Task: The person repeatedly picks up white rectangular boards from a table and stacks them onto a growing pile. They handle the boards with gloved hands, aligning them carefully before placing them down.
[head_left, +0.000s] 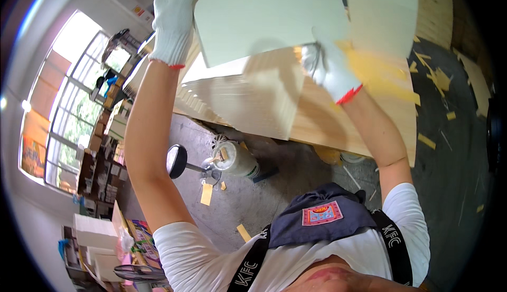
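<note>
A large pale white board [269, 14] is raised at a tilt over the wooden worktable [359, 128]. My left hand [177, 14], in a white knit glove with a red cuff, grips the board's left edge, its bare thumb lying along the face. At the lower edge, near the right corner, my gloved right hand [330, 70] is closed with its fingers curled; motion blur softens them. Below the board lies a stack of thin white sheets [237, 99] with stepped edges. Another pale sheet [385, 14] lies to the right, beside a yellow-smeared patch [377, 72] on the tabletop.
A white bucket [236, 160] with a brush on top stands on the floor below the table's near edge, next to a round black-rimmed item [177, 161] on a stem. Yellow scraps [437, 79] litter the right floor. Shelves [103, 154] and a fan [140, 273] stand left.
</note>
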### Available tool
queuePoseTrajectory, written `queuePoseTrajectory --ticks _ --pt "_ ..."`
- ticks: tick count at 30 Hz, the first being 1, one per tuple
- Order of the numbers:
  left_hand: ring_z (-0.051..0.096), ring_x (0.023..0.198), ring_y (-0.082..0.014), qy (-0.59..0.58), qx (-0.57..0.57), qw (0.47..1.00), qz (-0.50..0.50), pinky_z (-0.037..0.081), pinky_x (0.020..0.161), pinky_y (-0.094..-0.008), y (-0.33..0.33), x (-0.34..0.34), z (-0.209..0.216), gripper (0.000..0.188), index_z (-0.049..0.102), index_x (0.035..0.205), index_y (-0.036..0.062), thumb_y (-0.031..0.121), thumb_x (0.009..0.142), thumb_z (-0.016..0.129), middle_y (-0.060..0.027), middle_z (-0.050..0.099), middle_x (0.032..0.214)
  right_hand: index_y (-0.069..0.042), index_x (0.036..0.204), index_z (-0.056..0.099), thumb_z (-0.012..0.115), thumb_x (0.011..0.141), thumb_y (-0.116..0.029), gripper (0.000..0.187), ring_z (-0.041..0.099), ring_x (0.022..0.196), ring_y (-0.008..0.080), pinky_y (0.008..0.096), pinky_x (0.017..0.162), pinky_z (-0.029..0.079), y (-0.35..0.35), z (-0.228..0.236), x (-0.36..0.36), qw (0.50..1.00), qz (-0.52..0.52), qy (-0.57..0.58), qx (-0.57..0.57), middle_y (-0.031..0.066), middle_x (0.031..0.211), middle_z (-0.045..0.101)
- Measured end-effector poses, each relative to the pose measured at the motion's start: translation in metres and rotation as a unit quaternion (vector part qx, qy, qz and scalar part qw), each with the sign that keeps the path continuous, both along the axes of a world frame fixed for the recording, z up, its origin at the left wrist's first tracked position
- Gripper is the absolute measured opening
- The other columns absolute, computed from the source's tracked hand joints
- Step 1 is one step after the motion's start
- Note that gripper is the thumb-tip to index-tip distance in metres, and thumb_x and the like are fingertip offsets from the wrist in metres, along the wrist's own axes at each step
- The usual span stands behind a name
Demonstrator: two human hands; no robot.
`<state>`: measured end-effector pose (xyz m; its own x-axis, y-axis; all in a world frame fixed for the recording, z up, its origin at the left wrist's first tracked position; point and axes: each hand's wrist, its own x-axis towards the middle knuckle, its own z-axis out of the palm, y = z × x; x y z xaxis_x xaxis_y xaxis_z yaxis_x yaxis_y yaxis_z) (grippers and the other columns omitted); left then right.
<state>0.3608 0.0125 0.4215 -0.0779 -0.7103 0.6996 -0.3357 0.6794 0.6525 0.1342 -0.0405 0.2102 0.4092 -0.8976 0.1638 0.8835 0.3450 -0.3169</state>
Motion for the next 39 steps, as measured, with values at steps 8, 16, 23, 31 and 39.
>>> queuePoseTrajectory --ticks 8,16,23,31,39 --pt "0.065 0.101 -0.0244 0.306 -0.033 0.948 0.084 0.056 0.072 -0.0299 0.004 0.159 -0.015 0.030 0.054 0.117 0.0008 0.004 0.089 0.062 -0.0187 0.066 0.108 -0.008 0.082 0.057 0.064 0.098 -0.033 0.030 0.048 0.052 0.0102 0.0227 0.045 0.036 -0.119 0.102 0.100 0.918 -0.164 0.300 -0.201 0.0018 0.064 0.056" --pt "0.064 0.105 -0.0209 -0.109 0.250 0.913 0.302 0.049 0.084 -0.0317 -0.034 0.284 -0.164 0.060 0.053 0.135 -0.0024 0.036 0.093 0.068 -0.0143 0.069 0.119 0.000 0.126 0.064 0.058 0.090 -0.061 0.071 0.066 0.109 0.0294 0.0445 0.093 0.048 -0.171 0.078 0.150 0.375 -0.130 0.865 -0.306 0.0194 0.115 0.070" --pt "0.069 0.096 -0.0150 -0.307 0.202 0.912 0.181 0.051 0.082 -0.0304 -0.019 0.308 -0.151 0.050 0.065 0.126 0.0065 0.026 0.083 0.080 -0.0090 0.072 0.103 -0.019 0.118 0.068 0.050 0.091 -0.068 0.059 0.069 0.096 0.0294 0.0401 0.082 0.052 -0.048 0.094 0.151 0.329 -0.232 0.836 -0.373 0.0130 0.107 0.072" --pt "0.054 0.073 -0.0107 -0.243 0.207 0.938 0.136 0.046 0.068 -0.0239 -0.037 0.315 -0.154 0.031 0.073 0.111 0.0008 0.013 0.083 0.071 -0.0050 0.064 0.083 -0.022 0.124 0.070 0.067 0.086 -0.054 0.050 0.065 0.085 0.0251 0.0369 0.077 0.051 0.048 0.059 0.159 0.279 -0.304 0.811 -0.415 0.0107 0.095 0.067" --pt "0.075 0.087 -0.0167 -0.159 0.216 0.961 0.063 0.048 0.061 -0.0229 -0.041 0.316 -0.159 0.013 0.060 0.079 -0.0076 -0.002 0.086 0.052 -0.0146 0.074 0.113 -0.019 0.123 0.070 0.072 0.086 -0.037 0.042 0.064 0.083 0.0231 0.0356 0.074 0.051 0.053 0.044 0.159 0.305 -0.359 0.757 -0.452 0.0066 0.095 0.066"
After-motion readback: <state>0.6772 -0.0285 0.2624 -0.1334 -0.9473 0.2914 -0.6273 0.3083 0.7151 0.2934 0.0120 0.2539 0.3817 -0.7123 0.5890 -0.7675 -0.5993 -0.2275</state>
